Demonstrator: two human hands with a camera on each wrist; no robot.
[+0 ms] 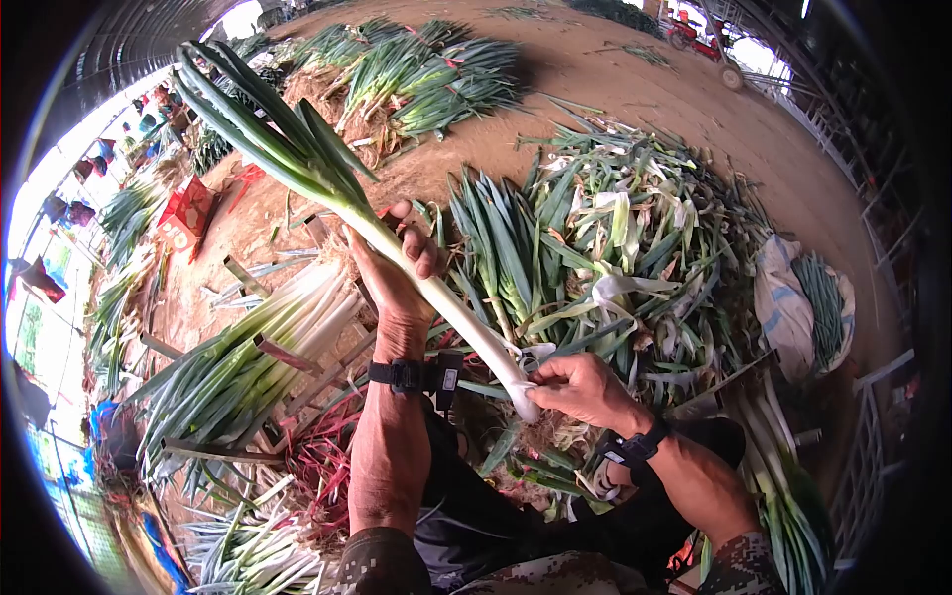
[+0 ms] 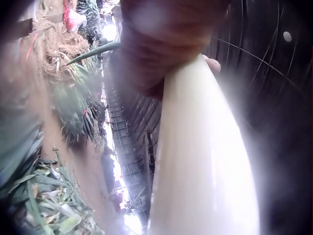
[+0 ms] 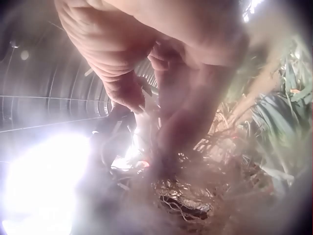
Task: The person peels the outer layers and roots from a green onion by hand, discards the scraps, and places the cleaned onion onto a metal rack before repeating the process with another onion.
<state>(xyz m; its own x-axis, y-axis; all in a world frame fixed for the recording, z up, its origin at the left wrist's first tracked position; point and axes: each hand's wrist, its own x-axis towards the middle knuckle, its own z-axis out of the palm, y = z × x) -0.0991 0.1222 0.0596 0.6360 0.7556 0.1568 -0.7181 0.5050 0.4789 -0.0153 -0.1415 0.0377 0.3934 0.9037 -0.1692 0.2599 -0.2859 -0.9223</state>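
Note:
A long leek (image 1: 416,273) with a white stalk and dark green leaves runs from upper left down to the middle of the head view. My left hand (image 1: 392,268) grips the stalk at its upper white part, fingers curled round it. My right hand (image 1: 575,387) pinches the root end and a loose strip of outer skin (image 1: 531,355). In the left wrist view the white stalk (image 2: 205,161) fills the frame under my fingers (image 2: 161,44). The right wrist view shows my curled fingers (image 3: 132,88) above tangled roots (image 3: 186,196), all blurred.
A stack of trimmed leeks (image 1: 248,357) lies on a wooden frame at left. Untrimmed leeks and peeled leaves (image 1: 615,248) pile up at right. More bundles (image 1: 416,69) lie on the dirt floor behind. A white sack (image 1: 793,307) sits at far right.

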